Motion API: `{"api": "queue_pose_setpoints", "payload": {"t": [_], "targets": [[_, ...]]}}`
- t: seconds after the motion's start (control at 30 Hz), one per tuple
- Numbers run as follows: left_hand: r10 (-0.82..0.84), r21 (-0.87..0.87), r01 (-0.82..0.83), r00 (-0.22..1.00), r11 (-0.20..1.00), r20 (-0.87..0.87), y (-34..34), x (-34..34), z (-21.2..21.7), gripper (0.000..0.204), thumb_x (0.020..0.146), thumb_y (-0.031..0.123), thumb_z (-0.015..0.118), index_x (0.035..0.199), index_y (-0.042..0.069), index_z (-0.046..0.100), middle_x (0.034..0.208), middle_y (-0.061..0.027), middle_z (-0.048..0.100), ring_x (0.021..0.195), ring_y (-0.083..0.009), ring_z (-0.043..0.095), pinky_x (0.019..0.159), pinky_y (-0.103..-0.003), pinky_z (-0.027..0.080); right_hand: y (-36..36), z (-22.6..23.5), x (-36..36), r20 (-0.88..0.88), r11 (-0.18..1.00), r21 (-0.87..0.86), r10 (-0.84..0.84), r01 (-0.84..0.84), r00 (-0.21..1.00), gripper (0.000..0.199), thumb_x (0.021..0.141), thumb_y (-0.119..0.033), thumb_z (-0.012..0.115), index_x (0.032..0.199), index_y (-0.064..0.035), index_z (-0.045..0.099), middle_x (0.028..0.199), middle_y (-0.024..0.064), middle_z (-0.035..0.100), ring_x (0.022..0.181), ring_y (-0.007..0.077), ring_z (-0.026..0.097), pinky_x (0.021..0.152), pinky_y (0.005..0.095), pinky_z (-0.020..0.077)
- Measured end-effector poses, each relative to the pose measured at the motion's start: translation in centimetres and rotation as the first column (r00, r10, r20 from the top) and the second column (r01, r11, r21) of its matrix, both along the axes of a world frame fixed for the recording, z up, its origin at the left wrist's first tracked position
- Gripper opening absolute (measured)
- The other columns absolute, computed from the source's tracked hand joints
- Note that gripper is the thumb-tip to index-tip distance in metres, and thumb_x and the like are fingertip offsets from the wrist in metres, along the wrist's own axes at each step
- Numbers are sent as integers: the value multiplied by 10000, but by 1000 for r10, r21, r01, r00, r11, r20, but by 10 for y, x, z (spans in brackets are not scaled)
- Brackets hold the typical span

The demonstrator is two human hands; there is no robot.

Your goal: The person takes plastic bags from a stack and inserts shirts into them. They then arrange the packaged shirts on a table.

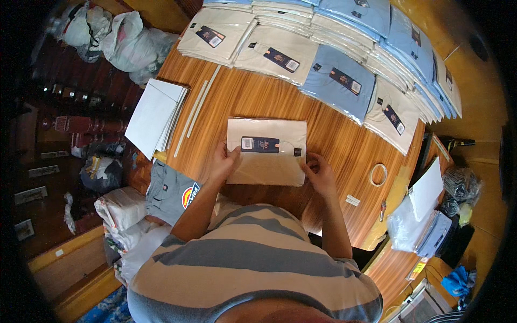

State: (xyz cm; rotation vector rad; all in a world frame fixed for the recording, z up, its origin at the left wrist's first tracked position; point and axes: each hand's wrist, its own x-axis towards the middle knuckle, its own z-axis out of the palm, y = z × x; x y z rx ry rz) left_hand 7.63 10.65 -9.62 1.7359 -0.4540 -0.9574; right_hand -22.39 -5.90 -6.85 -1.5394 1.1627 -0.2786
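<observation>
In front of me, near the table's front edge, is a folded beige garment in a clear plastic bag point(266, 169), with a dark hang tag point(259, 145) on top. A loop of string joins the tag to a small dark label point(297, 152) at the right side. My left hand point(225, 160) grips the left edge, thumb on top and the other fingers partly hidden. At the opposite edge, my right hand point(319, 172) has its fingers curled and pinched against the bag's side. Similar bagged garments in beige point(277, 51) and blue point(340, 83) lie in stacks beyond.
White sheets point(155, 116) and two thin pale strips point(196, 113) lie on the left of the wooden table point(237, 97). On the right are a tape roll point(378, 174) and a small cutter point(383, 211). Grey folded trousers point(169, 191) and plastic-wrapped bundles point(125, 207) sit at my left.
</observation>
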Motion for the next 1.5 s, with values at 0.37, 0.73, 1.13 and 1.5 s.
{"api": "queue_pose_setpoints", "payload": {"t": [0.37,0.73,1.13,1.5], "targets": [[-174,51,166,953,985,248,14,108,28,517,984,217,663,1437,22,508,1196,-166,696,1057,-258,665,942,-389,511,16,15,113,-56,987,-123,97,-103,994,344,960,-286,713,1127,9,657,924,212,714,841,341,710,750,418,552],[-366,-508,478,878,717,310,16,229,111,832,806,116,865,1511,27,432,1419,-184,554,1370,-291,502,1115,-441,408,-16,250,265,-570,184,-731,365,-657,736,230,861,-160,663,1071,-73,704,1088,107,655,953,293,670,818,391,556],[79,-629,-417,867,656,-493,-167,263,115,396,1018,193,673,1338,26,510,1182,-99,673,1028,-192,685,762,-350,598,-111,254,439,70,100,-993,153,55,986,465,791,-181,800,1225,-96,655,1236,170,599,1153,392,581,977,465,504],[-336,-22,343,906,939,-258,-193,314,117,313,1009,286,682,1081,-18,701,915,-122,724,903,-212,731,700,-339,628,-193,59,436,200,736,-579,-289,351,936,796,737,-181,920,1396,19,520,1254,225,582,1071,334,645,851,365,556]]}}
